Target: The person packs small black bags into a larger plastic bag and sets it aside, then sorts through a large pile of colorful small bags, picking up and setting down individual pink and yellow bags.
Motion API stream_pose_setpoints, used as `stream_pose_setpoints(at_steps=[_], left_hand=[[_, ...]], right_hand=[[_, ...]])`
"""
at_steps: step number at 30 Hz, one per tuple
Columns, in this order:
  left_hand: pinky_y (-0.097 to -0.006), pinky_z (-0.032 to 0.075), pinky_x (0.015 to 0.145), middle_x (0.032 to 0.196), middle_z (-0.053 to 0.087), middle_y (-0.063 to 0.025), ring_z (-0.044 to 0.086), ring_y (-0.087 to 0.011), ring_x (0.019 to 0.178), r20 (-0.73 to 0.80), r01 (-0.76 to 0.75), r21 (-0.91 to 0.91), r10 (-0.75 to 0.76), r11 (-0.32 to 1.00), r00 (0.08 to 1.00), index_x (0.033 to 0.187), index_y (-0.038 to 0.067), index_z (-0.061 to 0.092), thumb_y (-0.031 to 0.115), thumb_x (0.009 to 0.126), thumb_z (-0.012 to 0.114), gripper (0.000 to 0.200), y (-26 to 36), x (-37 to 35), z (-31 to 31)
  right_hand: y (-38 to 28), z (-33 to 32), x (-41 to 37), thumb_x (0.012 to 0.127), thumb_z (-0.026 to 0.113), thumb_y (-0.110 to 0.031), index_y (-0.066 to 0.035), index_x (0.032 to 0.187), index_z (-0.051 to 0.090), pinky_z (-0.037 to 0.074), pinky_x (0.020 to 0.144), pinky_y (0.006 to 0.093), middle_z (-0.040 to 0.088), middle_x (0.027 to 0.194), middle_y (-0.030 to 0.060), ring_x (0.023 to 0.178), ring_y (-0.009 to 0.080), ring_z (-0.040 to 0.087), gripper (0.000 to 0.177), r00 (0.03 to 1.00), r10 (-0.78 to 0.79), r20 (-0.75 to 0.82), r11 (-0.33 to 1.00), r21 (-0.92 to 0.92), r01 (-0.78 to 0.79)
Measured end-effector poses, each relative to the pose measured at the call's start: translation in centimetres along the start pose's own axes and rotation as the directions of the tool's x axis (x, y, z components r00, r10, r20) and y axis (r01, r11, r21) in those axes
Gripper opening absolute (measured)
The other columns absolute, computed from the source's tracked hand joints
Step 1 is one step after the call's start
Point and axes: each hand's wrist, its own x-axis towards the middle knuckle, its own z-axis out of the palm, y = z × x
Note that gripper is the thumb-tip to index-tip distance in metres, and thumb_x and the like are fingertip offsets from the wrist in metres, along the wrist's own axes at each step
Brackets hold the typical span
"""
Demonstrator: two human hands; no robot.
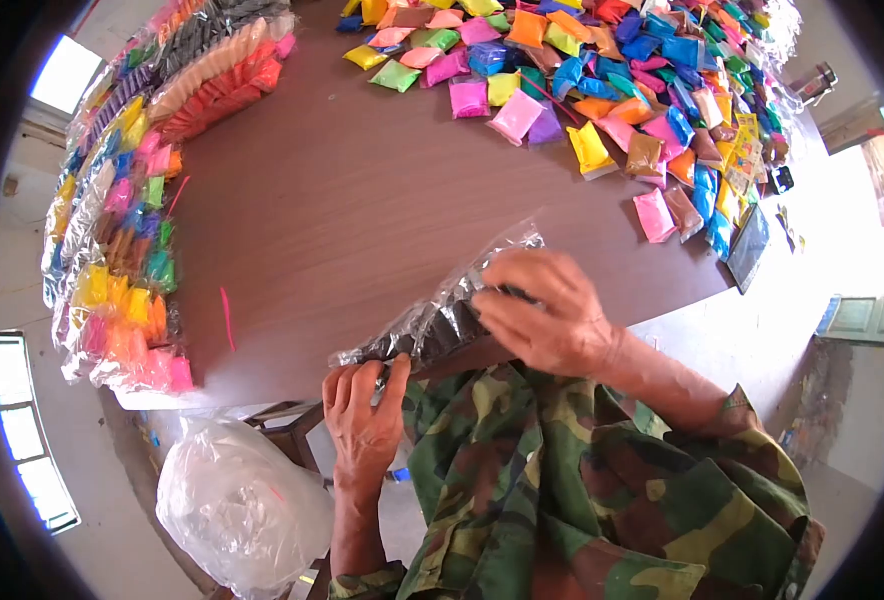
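A clear plastic bag with black packets in it [445,318] lies slantwise at the near edge of the brown table. My left hand [367,405] is closed on the bag's lower left end, its fingertips pressed on the plastic at the table edge. Over the upper right part of the same bag, my right hand [547,312] is curled, thumb and fingers closed on it. Something black shows between those fingers; the palm hides part of the bag.
Bagged rows of coloured packets [127,290] line the table's left side. Loose coloured packets [602,90] are heaped at the back right. Thin pink strips [228,320] lie on the brown tabletop [302,200]. A large translucent bag [242,505] hangs below the left edge.
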Motion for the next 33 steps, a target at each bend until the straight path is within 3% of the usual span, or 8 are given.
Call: stream_pose_setpoints(at_steps=[2,5,11,14,17,23,29,33], left_hand=[[-0.0472,0.052,0.099,0.110,0.062,-0.0068,0.066,-0.0279,0.102,0.002,0.004,-0.008,-0.004,1.000,1.000,0.122,0.017,0.077,0.002,0.082,0.076,0.043,-0.1,-0.1,0.1],[-0.0471,0.052,0.098,0.109,0.062,-0.0067,0.066,-0.0278,0.100,0.005,0.010,-0.018,-0.010,1.000,1.000,0.121,0.016,0.078,0.002,0.082,0.078,0.042,-0.1,0.3,0.0],[-0.0471,0.053,0.094,0.105,0.063,-0.0072,0.067,-0.0279,0.096,0.017,0.025,-0.047,-0.024,0.999,1.000,0.121,0.014,0.077,0.002,0.084,0.079,0.038,0.0,0.6,-0.3],[-0.0471,0.053,0.092,0.104,0.064,-0.0074,0.066,-0.0282,0.096,0.027,0.044,-0.051,-0.043,0.998,0.999,0.122,0.013,0.076,0.001,0.086,0.078,0.038,0.1,0.6,-0.4],[-0.0500,0.052,0.093,0.109,0.066,-0.0087,0.065,-0.0317,0.097,0.076,0.047,-0.018,-0.045,0.999,0.996,0.126,0.011,0.073,0.004,0.083,0.082,0.044,0.1,0.4,-0.3],[-0.0493,0.054,0.090,0.106,0.065,-0.0095,0.065,-0.0321,0.099,0.101,0.094,0.002,-0.094,0.996,0.990,0.134,0.014,0.073,0.002,0.082,0.081,0.054,0.6,0.5,-0.6],[-0.0454,0.056,0.080,0.104,0.060,-0.0075,0.065,-0.0288,0.092,0.067,0.047,0.079,-0.052,0.996,0.996,0.140,0.020,0.072,-0.002,0.086,0.077,0.058,0.6,0.3,-0.4],[-0.0446,0.057,0.077,0.105,0.059,-0.0072,0.065,-0.0285,0.092,0.070,0.066,0.104,-0.073,0.992,0.995,0.139,0.021,0.073,-0.003,0.084,0.078,0.060,0.9,0.1,-0.3]], right_hand=[[0.2,-2.3,1.8,0.081,0.085,-0.016,-0.011,0.131,0.072,0.049,0.110,0.0526,0.065,0.134,0.0114,0.131,0.0377,0.060,0.052,0.997,0.080,-0.007,0.975,-0.210,-0.080],[2.3,-4.1,4.2,0.082,0.084,-0.016,-0.016,0.131,0.075,0.051,0.106,0.0495,0.068,0.131,0.0121,0.130,0.0365,0.061,0.050,0.980,0.201,-0.008,0.958,-0.208,-0.198],[7.4,-3.8,3.4,0.084,0.082,-0.009,-0.010,0.109,0.079,0.052,0.100,0.0465,0.072,0.114,0.0110,0.114,0.0329,0.068,0.026,0.951,0.137,0.276,0.962,0.193,-0.194],[7.2,-3.5,2.7,0.085,0.081,-0.002,-0.007,0.100,0.078,0.056,0.093,0.0447,0.072,0.106,0.0095,0.105,0.0321,0.070,0.015,0.983,0.130,0.132,0.957,0.241,-0.159],[6.8,-2.8,0.2,0.085,0.082,0.002,-0.006,0.101,0.077,0.058,0.088,0.0426,0.072,0.108,0.0096,0.103,0.0307,0.071,0.019,0.966,0.242,0.094,0.893,0.367,-0.260],[5.9,-2.3,-2.5,0.086,0.082,0.006,-0.003,0.102,0.077,0.062,0.087,0.0395,0.072,0.110,0.0094,0.104,0.0295,0.075,0.020,0.980,0.199,-0.018,0.881,0.442,-0.171],[5.7,-2.4,-4.5,0.082,0.086,0.005,-0.002,0.104,0.077,0.065,0.087,0.0433,0.072,0.110,0.0111,0.103,0.0348,0.076,0.025,0.996,0.034,-0.081,0.934,0.356,-0.002],[5.5,-2.9,-5.2,0.079,0.090,-0.002,-0.003,0.109,0.076,0.063,0.093,0.0466,0.069,0.113,0.0134,0.111,0.0385,0.073,0.033,0.999,-0.041,-0.010,0.926,0.374,0.041]])
